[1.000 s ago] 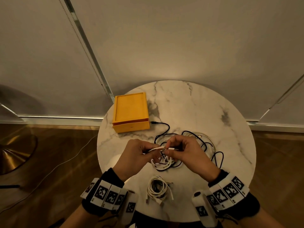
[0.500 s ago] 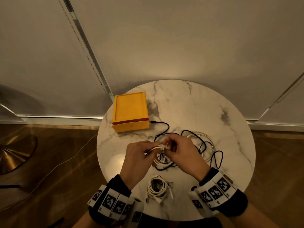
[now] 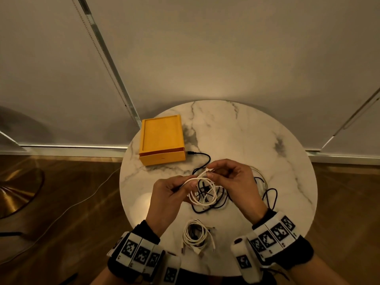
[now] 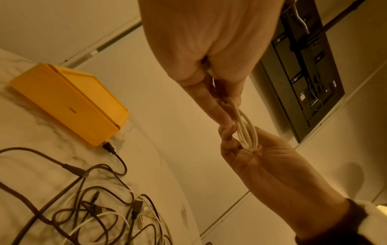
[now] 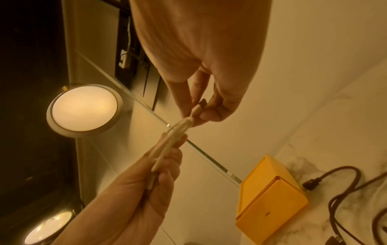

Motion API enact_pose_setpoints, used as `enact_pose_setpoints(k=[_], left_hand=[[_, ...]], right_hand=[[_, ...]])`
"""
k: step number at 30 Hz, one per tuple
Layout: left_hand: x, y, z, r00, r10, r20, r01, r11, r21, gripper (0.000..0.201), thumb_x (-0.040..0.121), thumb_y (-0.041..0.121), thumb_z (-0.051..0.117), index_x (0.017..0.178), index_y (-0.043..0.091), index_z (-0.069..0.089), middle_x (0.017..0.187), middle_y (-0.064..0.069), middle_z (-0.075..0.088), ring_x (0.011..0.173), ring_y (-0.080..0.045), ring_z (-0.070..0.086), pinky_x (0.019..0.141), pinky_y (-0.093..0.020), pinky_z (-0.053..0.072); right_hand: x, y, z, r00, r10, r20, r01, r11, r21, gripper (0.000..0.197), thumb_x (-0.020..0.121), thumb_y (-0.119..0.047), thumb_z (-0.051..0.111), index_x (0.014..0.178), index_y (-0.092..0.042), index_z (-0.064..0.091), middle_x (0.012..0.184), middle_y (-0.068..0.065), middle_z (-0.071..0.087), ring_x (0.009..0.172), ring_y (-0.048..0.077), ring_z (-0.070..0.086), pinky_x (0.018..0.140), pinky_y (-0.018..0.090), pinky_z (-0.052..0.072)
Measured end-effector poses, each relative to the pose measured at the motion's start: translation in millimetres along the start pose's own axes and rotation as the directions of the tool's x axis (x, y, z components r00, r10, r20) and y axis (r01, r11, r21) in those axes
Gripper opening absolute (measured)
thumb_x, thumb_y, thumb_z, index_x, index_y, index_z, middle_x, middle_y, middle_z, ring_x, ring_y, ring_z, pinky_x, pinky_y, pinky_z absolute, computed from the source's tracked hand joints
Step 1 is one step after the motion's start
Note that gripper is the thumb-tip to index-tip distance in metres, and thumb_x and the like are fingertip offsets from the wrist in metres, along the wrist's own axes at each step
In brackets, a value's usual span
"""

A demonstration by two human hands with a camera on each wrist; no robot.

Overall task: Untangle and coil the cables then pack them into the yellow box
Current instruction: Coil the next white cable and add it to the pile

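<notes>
Here, the left hand (image 3: 167,194) and right hand (image 3: 236,182) are both pinching a looped white cable (image 3: 202,188) in their fingers, above tangled black cables (image 3: 218,202) lying near the closed yellow box (image 3: 161,138) on the desk (image 3: 246,140).

The box (image 3: 161,138) is bright yellow, with a thin dark-red seam under its lid. The tabletop (image 3: 236,136) is white marble with grey veins. The cable (image 3: 202,197) looped between the hands is white; the tangle of cables (image 3: 267,194) beneath it mixes black and white strands. A coiled cable (image 3: 195,236) near the wrists is white. Both wristbands (image 3: 139,251) are black, carrying white squares printed with black block patterns. The floor (image 3: 61,202) is brown wood.
</notes>
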State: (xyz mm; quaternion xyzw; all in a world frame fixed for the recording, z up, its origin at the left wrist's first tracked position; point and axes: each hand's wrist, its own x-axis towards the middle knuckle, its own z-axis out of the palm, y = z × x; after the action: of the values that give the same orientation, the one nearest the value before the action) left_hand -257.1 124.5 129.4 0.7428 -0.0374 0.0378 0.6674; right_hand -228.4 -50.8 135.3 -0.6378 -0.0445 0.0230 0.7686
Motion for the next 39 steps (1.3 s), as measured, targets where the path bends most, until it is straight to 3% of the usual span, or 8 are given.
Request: enact_pose_setpoints(k=[5,12,15,21,27,31,35,39], left_hand=[[0,2,2,0.999,0.042,0.012,-0.041,0.999,-0.023,0.018,0.090,0.022,0.063,0.090,0.012,0.078,0.065,-0.022,0.063,0.052,-0.025,0.056,0.050,-0.029,0.050],[5,-2,1,0.996,0.086,0.016,-0.087,0.992,0.088,0.016,0.088,0.030,0.061,0.091,0.024,0.076,0.080,-0.006,0.069,0.055,-0.009,0.056,0.056,-0.029,0.046],[8,-1,-4,0.991,0.121,0.059,-0.129,0.980,0.153,0.014,0.089,0.032,0.061,0.092,0.030,0.074,0.078,0.002,0.066,0.058,-0.008,0.056,0.058,-0.031,0.046],[7,2,-5,0.972,0.185,0.143,-0.217,0.942,0.255,0.022,0.091,0.042,0.054,0.095,0.029,0.071,0.073,0.009,0.058,0.060,-0.012,0.053,0.054,-0.042,0.048],[5,2,-1,0.977,0.088,0.192,-0.105,0.991,0.080,0.024,0.095,0.031,0.048,0.085,0.029,0.070,0.069,0.010,0.054,0.062,-0.011,0.048,0.057,-0.042,0.043],[5,9,-6,0.973,-0.081,0.216,0.104,0.990,-0.099,0.041,0.083,0.018,0.046,0.077,0.045,0.076,0.074,0.016,0.070,0.067,-0.001,0.061,0.063,-0.019,0.048],[17,-4,-26,0.875,-0.153,0.458,0.208,0.975,-0.072,0.029,0.089,0.014,0.051,0.106,0.011,0.074,0.088,-0.014,0.072,0.078,-0.027,0.065,0.068,-0.027,0.053],[20,-10,-23,0.833,-0.198,0.517,0.242,0.970,-0.018,0.031,0.094,0.012,0.047,0.115,-0.007,0.060,0.089,-0.013,0.071,0.077,-0.014,0.066,0.068,-0.019,0.047]], right_hand=[[-1,-4,1,0.999,-0.041,0.025,0.040,0.998,0.042,0.016,0.074,0.008,0.073,0.081,-0.005,0.068,0.075,0.009,0.072,0.071,0.022,0.069,0.068,0.028,0.056],[-4,-7,-2,0.991,0.032,0.133,-0.035,0.999,0.023,0.030,0.072,0.016,0.071,0.090,-0.002,0.055,0.077,0.008,0.066,0.070,0.017,0.064,0.065,0.026,0.055],[-4,-16,-4,0.968,0.130,0.216,-0.119,0.991,-0.064,0.034,0.078,0.005,0.071,0.111,-0.002,0.065,0.080,0.017,0.069,0.065,0.023,0.066,0.062,0.026,0.054],[1,-26,-6,0.946,0.172,0.276,-0.027,0.887,-0.460,0.014,0.082,-0.021,0.075,0.093,-0.014,0.077,0.078,-0.001,0.074,0.059,0.006,0.061,0.060,0.022,0.049],[3,-28,-8,0.933,0.188,0.308,-0.005,0.860,-0.510,0.011,0.084,-0.018,0.073,0.088,-0.009,0.077,0.069,0.004,0.071,0.054,0.011,0.064,0.059,0.020,0.049],[1,-29,-8,0.938,0.148,0.312,0.068,0.807,-0.587,0.013,0.086,-0.023,0.070,0.086,-0.013,0.078,0.062,0.001,0.071,0.053,0.008,0.065,0.057,0.019,0.047],[-2,-29,-8,0.920,0.135,0.368,0.146,0.754,-0.641,0.015,0.088,-0.022,0.068,0.083,-0.011,0.077,0.052,-0.005,0.065,0.047,0.001,0.057,0.053,0.009,0.037],[-1,-22,-10,0.923,0.127,0.364,0.167,0.719,-0.675,0.012,0.087,-0.018,0.069,0.082,-0.011,0.077,0.048,-0.012,0.061,0.048,0.003,0.059,0.053,0.013,0.041]])
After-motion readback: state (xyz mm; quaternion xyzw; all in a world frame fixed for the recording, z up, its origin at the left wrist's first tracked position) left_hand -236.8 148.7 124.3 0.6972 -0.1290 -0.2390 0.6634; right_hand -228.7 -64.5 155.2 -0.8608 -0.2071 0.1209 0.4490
